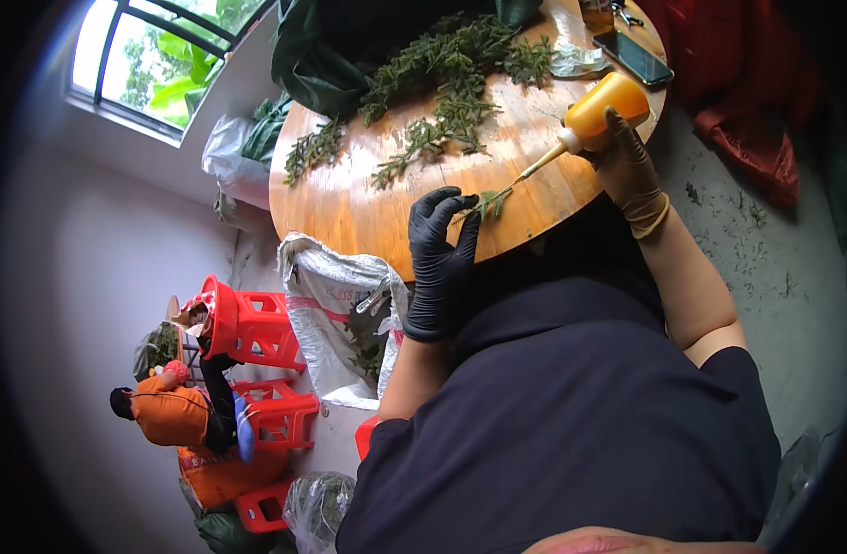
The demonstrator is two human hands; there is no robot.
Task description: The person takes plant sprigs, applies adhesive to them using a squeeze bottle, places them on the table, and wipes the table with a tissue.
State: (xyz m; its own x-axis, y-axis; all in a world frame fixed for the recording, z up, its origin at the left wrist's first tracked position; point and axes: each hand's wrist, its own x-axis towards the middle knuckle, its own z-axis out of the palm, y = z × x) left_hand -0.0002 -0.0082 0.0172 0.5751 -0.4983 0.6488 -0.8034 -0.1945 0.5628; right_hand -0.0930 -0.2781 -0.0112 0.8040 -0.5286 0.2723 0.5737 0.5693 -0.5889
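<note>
Sprig (491, 205) in left fingers (449, 209) (pinched part hidden).

We see a round brown wooden table (340, 217) with a glossy, varnished top. Our tapered orange squeeze bottle (610, 111) looks like smooth, shiny plastic, our thin black left-hand glove (432, 245) matt and wrinkled. The small green needle-leaved sprig (491, 205) looks rough, the white printed sack (305, 277) creased woven plastic, the black rectangular phone (634, 57) glassy.
</note>
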